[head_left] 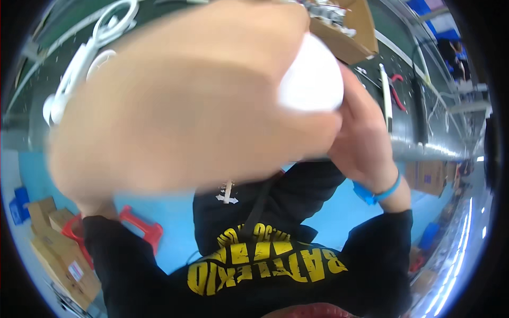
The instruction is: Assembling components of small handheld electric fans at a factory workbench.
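A smooth white rounded piece (313, 77) is held up close in front of me, between both my hands. My left hand (185, 106) is very near and blurred, its thumb and fingers closed round the piece from the left. From the right, my right hand (366, 138), with a blue band on the wrist, curls its fingers against the piece's far side. Much of the piece is hidden behind my left hand, so I cannot make out its full shape. On the bench at the left lies a white long-handled device with a ring (77, 69).
An open cardboard box (366, 40) of small parts stands on the dark bench (403, 127). Red-handled pliers (396, 90) and a white strip (386, 98) lie right of it. A red stool (151, 230) and cartons (63, 259) are on the blue floor. Someone is far right.
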`<state>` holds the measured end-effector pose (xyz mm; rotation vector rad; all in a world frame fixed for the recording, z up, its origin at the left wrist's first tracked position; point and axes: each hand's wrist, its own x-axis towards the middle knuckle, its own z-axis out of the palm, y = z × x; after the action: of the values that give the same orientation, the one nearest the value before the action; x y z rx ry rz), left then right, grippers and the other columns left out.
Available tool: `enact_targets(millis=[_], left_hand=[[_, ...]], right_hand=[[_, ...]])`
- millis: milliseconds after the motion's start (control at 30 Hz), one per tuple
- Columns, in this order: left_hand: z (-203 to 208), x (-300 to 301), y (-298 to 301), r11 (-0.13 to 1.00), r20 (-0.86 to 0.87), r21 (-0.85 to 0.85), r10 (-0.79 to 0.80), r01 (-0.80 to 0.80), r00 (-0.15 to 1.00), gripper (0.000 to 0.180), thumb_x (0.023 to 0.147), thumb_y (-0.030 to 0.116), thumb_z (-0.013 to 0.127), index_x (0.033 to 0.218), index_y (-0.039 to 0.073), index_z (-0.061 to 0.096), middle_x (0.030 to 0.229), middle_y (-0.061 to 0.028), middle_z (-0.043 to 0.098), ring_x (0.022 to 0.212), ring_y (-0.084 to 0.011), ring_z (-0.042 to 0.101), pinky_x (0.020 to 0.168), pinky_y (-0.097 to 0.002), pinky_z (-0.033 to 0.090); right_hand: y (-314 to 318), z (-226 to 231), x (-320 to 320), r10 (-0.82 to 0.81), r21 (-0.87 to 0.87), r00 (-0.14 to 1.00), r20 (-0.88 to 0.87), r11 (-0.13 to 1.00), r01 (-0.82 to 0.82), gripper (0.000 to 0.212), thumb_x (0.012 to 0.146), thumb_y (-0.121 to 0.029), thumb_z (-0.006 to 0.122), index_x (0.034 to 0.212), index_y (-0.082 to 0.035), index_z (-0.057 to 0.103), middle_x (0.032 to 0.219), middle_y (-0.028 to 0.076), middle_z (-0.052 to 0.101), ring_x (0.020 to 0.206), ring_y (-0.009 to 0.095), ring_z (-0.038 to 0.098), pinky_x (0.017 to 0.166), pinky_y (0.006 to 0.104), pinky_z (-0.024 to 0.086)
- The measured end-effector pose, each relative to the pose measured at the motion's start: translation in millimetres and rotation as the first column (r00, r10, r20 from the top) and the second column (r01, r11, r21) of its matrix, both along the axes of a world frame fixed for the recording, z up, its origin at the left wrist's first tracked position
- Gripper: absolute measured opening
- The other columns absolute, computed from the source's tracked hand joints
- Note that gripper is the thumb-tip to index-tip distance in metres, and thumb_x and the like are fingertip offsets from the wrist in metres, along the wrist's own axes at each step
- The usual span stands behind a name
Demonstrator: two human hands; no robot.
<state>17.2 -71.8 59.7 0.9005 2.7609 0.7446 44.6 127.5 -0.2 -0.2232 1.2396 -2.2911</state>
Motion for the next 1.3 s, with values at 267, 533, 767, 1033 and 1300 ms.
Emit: enact_targets(millis=[267, 533, 767, 1033, 1300], left_hand=[[48, -66, 75, 0.72, 0.401, -0.506, -0.29, 0.474, 0.869, 0.048, 0.084, 0.045, 0.054, 0.093, 0.0, 0.068, 0.078, -0.0123, 0.067, 0.074, -0.0222, 0.064, 0.066, -0.0326, 0.049], [13, -45, 22, 0.948, 0.216, 0.19, -0.292, 0.254, 0.931, 0.05, 0.071, 0.021, 0.078, 0.114, 0.004, 0.058, 0.102, -0.0071, 0.061, 0.099, -0.0173, 0.059, 0.087, -0.0287, 0.047], [-71, 18, -24, 0.821, 0.407, 0.565, -0.192, -0.081, 0.893, 0.052, 0.064, 0.0, 0.078, 0.11, 0.005, 0.055, 0.113, -0.0091, 0.061, 0.107, -0.0186, 0.059, 0.095, -0.0301, 0.045], [-89, 23, -15, 0.767, 0.334, 0.639, -0.218, -0.05, 0.917, 0.055, 0.061, 0.001, 0.075, 0.11, 0.004, 0.05, 0.118, -0.0145, 0.056, 0.113, -0.0239, 0.055, 0.099, -0.0334, 0.041], [-99, 16, -8, 0.726, 0.17, 0.685, -0.242, 0.062, 0.955, 0.055, 0.062, -0.001, 0.073, 0.113, 0.003, 0.052, 0.121, -0.0133, 0.056, 0.11, -0.0258, 0.057, 0.094, -0.0331, 0.045]], right_hand=[[0, -31, -35, -0.288, -0.299, 0.937, 0.197, 0.893, 0.337, 0.041, 0.103, -0.017, 0.028, 0.138, 0.004, 0.033, 0.131, 0.018, 0.051, 0.122, 0.03, 0.054, 0.106, 0.0449, 0.047], [43, -19, -20, -0.244, 0.002, 0.969, -0.044, 0.97, 0.245, 0.041, 0.098, -0.012, 0.038, 0.133, 0.009, 0.042, 0.127, 0.021, 0.057, 0.117, 0.027, 0.057, 0.103, 0.0371, 0.046], [60, -7, 9, 0.16, 0.79, 0.916, -0.368, 0.573, 0.218, 0.024, 0.103, -0.02, 0.042, 0.116, -0.004, 0.053, 0.085, 0.013, 0.064, 0.071, 0.023, 0.066, 0.064, 0.0347, 0.051], [89, -11, 7, 0.413, 0.901, 0.801, -0.433, 0.167, 0.401, 0.012, 0.091, -0.006, 0.054, 0.102, -0.001, 0.057, 0.081, 0.013, 0.057, 0.076, 0.029, 0.06, 0.072, 0.0373, 0.049], [110, -15, 10, 0.289, 0.866, 0.834, -0.47, 0.333, 0.373, 0.023, 0.092, 0.006, 0.046, 0.113, 0.003, 0.057, 0.101, 0.015, 0.065, 0.092, 0.022, 0.068, 0.083, 0.0296, 0.054]])
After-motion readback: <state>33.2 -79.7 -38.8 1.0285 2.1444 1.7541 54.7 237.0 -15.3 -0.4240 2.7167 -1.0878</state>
